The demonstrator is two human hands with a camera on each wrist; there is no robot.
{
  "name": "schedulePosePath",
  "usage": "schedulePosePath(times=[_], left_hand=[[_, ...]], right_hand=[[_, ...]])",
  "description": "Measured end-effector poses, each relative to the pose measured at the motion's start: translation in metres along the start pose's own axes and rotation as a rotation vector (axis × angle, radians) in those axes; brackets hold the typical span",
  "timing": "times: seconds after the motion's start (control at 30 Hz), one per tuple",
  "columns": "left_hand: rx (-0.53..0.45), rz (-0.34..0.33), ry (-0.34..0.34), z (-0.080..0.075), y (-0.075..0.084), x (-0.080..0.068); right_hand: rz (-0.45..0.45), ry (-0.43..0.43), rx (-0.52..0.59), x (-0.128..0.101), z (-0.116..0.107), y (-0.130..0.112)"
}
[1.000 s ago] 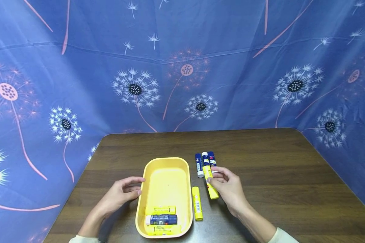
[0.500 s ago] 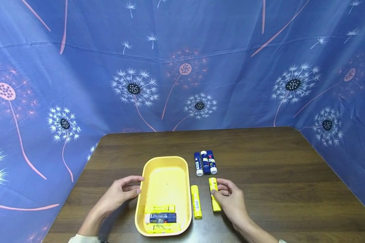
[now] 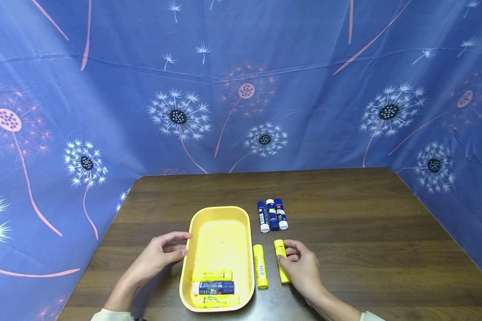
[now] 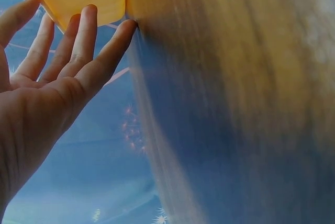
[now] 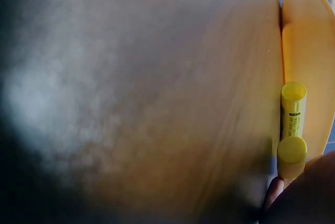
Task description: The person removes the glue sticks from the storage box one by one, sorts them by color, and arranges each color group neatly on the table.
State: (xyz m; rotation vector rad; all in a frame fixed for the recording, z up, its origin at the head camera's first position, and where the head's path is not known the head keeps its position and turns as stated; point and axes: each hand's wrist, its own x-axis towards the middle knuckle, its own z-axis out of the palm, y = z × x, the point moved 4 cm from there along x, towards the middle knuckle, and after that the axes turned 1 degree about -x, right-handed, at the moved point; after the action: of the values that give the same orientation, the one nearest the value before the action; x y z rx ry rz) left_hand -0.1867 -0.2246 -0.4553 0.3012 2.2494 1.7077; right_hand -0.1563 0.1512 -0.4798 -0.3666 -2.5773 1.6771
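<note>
My right hand (image 3: pixel 302 269) pinches a yellow glue stick (image 3: pixel 280 249) between thumb and fingers, low over the table or on it; which of the two I cannot tell. Just left of it lies another yellow glue stick (image 3: pixel 260 266), roughly parallel, beside the yellow tray (image 3: pixel 220 240). With outstretched fingers, my left hand (image 3: pixel 152 258) touches the tray's left side; the left wrist view shows those fingertips (image 4: pixel 89 12) against the tray wall. Inside the tray's near end, a blue glue stick (image 3: pixel 214 287) lies between two yellow ones.
Behind the hands, three blue glue sticks (image 3: pixel 273 215) lie side by side on the brown wooden table (image 3: pixel 345 214). A blue dandelion-print cloth (image 3: pixel 305 89) hangs along the table's back and sides.
The right hand has drawn its yellow glue stick away from the three blue ones, toward the near side and level with the other yellow one. The left hand stays at the tray.
</note>
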Motion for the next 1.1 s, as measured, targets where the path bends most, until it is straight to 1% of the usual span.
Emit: schedulePosePath(times=[0.13,0.27,0.33,0.47,0.63,0.83,0.97,1.1], left_hand=[[-0.004,0.0,-0.003,0.002,-0.001,-0.001],[-0.003,0.001,-0.001,0.003,-0.002,0.0],[-0.001,0.001,0.003,0.003,-0.002,0.0],[0.002,0.0,0.003,0.003,-0.002,-0.001],[0.006,0.005,0.008,0.002,-0.001,-0.001],[-0.001,-0.001,0.001,0.002,-0.001,-0.001],[-0.002,-0.001,-0.002,0.002,0.001,0.0],[0.012,-0.006,0.0,0.001,0.001,0.0]], right_hand=[[-0.018,0.005,-0.084,0.002,0.001,0.001],[-0.074,0.004,-0.156,0.003,-0.001,0.0],[-0.099,-0.005,-0.183,0.003,-0.001,-0.001],[-0.118,-0.022,-0.213,0.003,0.0,-0.002],[-0.132,-0.024,-0.216,0.004,0.002,-0.003],[-0.118,-0.038,-0.206,0.005,0.001,-0.004],[-0.073,-0.106,-0.176,0.009,-0.004,-0.007],[-0.042,-0.2,-0.11,0.02,-0.009,-0.019]])
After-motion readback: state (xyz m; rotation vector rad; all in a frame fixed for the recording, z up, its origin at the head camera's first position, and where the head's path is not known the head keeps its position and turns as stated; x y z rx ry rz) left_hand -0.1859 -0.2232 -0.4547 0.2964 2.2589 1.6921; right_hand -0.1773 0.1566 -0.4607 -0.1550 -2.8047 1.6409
